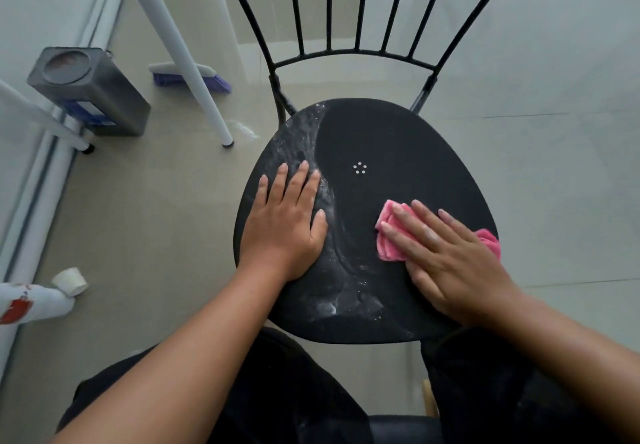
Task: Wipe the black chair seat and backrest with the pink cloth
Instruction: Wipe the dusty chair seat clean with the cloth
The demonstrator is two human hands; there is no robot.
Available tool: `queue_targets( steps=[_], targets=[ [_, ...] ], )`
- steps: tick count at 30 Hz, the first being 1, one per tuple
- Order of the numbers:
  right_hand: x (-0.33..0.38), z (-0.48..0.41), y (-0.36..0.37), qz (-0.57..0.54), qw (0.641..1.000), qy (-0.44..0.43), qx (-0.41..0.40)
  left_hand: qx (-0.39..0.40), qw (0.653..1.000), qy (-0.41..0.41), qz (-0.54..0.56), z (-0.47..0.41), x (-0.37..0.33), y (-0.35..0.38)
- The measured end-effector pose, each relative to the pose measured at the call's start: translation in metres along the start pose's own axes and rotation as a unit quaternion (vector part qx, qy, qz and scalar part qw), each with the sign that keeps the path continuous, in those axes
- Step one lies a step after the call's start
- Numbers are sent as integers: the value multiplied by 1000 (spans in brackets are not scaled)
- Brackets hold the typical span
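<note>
Head view: black chair seat (398, 152) fills the centre, seen from above, with the barred metal backrest (349, 10) rising at the far edge. Left hand (285, 225) lies flat, palm down, fingers spread, on the left part of the seat, holding nothing. Right hand (450, 260) is also flat and spread, pressing the pink cloth (389, 239) down onto the right front part of the seat; cloth is folded, sticking out past the fingertips on the left and at the seat's right edge, pinned under the palm rather than gripped. White dusty or soapy smears (304, 145) cover the left strip of the seat and curve down to the front edge (332, 308); the middle and right area looks clean and dark. Five small holes (360, 168) sit mid-seat. On the tiled floor (156, 218): a grey metal tin (90, 90) at left, a purple-bristled brush (190, 78) behind a white leg (187, 59), a white bottle (38, 298) lying at the lower left.
</note>
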State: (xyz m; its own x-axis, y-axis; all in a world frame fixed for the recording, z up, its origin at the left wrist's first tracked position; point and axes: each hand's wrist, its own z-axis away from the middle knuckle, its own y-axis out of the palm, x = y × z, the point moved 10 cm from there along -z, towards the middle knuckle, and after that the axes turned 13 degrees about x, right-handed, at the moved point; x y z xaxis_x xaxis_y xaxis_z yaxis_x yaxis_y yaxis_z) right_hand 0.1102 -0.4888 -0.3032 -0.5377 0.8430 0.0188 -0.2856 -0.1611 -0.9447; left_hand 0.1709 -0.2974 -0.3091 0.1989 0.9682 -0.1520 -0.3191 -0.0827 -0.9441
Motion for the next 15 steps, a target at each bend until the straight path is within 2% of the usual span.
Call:
queue_targets(
  steps=[2,4,6,8,11,13,15],
  targets=[
    [-41,-21,-9,-42,994,101,-3,-3,1000,0,-2,0,-1,0],
    [-53,-55,-20,-108,975,193,-22,-6,1000,0,-2,0,0,0],
    [-34,-77,-26,-140,965,219,-27,-3,1000,-1,3,0,1,-1],
    [11,-74,-23,-106,981,163,-23,0,1000,3,2,0,0,-1],
    [77,-20,-4,-53,998,-9,13,-1,1000,3,-5,1,-1,-2],
    [71,12,7,-10,995,-94,33,-1,1000,2,-1,1,-1,-1],
    [29,11,5,5,998,-53,16,-3,1000,5,3,2,-2,-1]
  ],
)
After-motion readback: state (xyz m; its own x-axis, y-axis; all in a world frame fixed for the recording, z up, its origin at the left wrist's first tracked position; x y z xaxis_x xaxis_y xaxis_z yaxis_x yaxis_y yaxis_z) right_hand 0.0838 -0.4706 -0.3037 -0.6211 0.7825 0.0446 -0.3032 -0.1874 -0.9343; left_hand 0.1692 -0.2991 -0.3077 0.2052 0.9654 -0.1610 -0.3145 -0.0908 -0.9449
